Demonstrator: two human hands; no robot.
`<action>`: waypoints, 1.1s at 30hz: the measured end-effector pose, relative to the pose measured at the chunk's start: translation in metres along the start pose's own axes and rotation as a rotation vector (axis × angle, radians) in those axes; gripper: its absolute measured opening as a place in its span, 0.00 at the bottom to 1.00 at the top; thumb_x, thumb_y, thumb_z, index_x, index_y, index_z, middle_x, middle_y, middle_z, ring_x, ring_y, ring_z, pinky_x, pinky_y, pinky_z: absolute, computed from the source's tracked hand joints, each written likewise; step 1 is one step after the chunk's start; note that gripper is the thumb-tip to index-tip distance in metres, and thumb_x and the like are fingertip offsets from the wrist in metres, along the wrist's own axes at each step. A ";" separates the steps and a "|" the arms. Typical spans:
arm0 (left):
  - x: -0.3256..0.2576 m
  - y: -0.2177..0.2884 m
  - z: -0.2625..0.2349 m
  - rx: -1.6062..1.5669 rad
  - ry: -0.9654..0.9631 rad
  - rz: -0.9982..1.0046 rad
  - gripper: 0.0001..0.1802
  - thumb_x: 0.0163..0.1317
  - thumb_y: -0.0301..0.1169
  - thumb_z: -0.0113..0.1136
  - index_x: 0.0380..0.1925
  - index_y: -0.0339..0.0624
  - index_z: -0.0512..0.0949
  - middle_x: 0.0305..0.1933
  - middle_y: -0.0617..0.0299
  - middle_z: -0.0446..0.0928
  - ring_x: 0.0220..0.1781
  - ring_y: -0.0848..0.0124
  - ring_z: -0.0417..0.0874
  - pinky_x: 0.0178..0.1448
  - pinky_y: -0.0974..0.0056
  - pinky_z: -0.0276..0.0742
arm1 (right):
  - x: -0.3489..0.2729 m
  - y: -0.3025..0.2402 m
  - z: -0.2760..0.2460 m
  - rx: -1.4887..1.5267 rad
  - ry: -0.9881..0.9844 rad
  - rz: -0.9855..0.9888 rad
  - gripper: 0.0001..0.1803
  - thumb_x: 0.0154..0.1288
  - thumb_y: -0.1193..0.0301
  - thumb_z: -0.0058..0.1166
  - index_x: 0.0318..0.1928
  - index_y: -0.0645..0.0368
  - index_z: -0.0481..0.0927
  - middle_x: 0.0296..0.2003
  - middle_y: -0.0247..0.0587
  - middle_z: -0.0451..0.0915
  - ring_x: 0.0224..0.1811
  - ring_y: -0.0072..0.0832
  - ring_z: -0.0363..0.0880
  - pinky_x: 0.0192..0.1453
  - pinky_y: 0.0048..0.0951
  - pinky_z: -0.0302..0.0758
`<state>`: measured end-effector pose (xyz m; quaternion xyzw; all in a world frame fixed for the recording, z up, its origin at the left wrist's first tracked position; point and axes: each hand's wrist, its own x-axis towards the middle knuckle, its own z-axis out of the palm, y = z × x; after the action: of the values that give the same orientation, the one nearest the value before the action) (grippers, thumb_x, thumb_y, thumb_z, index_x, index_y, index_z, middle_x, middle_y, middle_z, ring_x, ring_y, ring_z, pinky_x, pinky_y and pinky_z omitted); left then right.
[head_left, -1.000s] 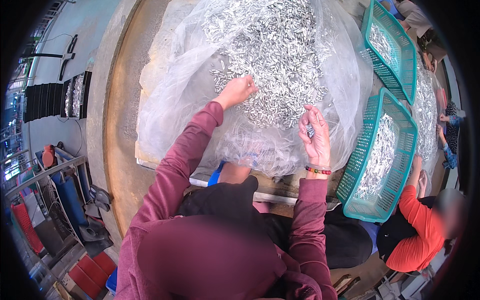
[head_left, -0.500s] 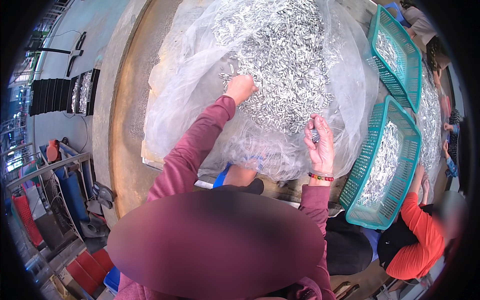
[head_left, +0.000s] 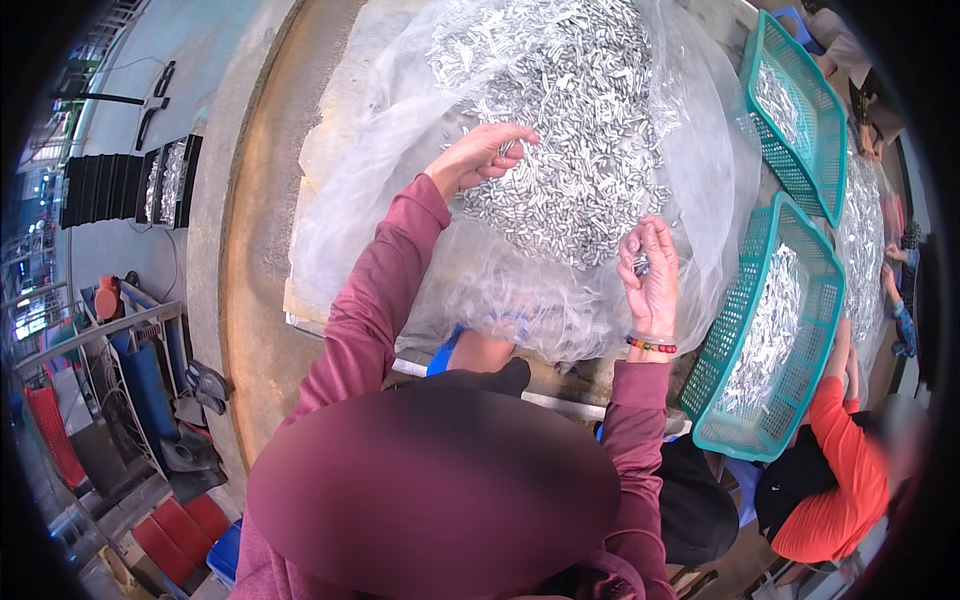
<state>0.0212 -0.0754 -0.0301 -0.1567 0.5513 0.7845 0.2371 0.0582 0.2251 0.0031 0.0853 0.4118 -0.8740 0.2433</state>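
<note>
A broad heap of small silvery rod-like pieces [head_left: 570,130], of a kind I cannot make out, lies on a crumpled sheet of clear plastic [head_left: 390,210]. Over the heap's left part is my left hand [head_left: 482,158], its index finger reaching right and the other fingers curled in; whatever sits in its fingertips is too small to name. My right hand [head_left: 651,265] is turned partly palm up at the heap's lower right edge. Its fingers curl round several of the silvery pieces, which show between fingers and palm. A beaded bracelet [head_left: 650,345] circles that wrist.
Two green plastic baskets [head_left: 715,360] holding longer silvery pieces stand on the right. Beyond them a co-worker in an orange top [head_left: 835,450] reaches toward another plastic-covered heap [head_left: 860,240]. Stacked black trays [head_left: 105,190] and a rack [head_left: 130,370] are at left.
My left hand has lifted off the heap and moved slightly up and right, its index finger now stretched out. My right hand has shifted a little right, still curled round its pieces.
</note>
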 end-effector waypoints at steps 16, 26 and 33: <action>0.000 -0.007 0.022 0.103 -0.193 -0.026 0.15 0.67 0.39 0.51 0.25 0.44 0.66 0.20 0.71 0.59 0.22 0.79 0.61 0.25 0.77 0.58 | 0.045 -0.012 -0.025 -0.717 0.171 0.058 0.12 0.65 0.62 0.54 0.35 0.59 0.80 0.22 0.29 0.74 0.22 0.17 0.71 0.18 0.19 0.59; -0.027 -0.012 0.032 -0.431 -0.322 0.150 0.19 0.69 0.43 0.43 0.31 0.35 0.69 0.35 0.53 0.67 0.30 0.73 0.69 0.23 0.76 0.67 | 0.059 0.052 -0.052 -1.811 0.057 -0.161 0.12 0.57 0.68 0.57 0.40 0.59 0.77 0.29 0.50 0.80 0.34 0.46 0.80 0.41 0.40 0.74; 0.003 -0.051 0.020 0.509 0.067 0.093 0.17 0.63 0.42 0.56 0.28 0.37 0.74 0.25 0.60 0.74 0.24 0.68 0.75 0.27 0.66 0.71 | 0.032 0.016 -0.043 -0.036 0.099 0.155 0.10 0.61 0.71 0.57 0.44 0.56 0.77 0.20 0.27 0.69 0.25 0.16 0.69 0.18 0.16 0.60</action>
<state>0.0470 -0.0419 -0.0650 -0.0924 0.7449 0.6251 0.2142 0.0362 0.2375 -0.0471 0.1554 0.4314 -0.8397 0.2910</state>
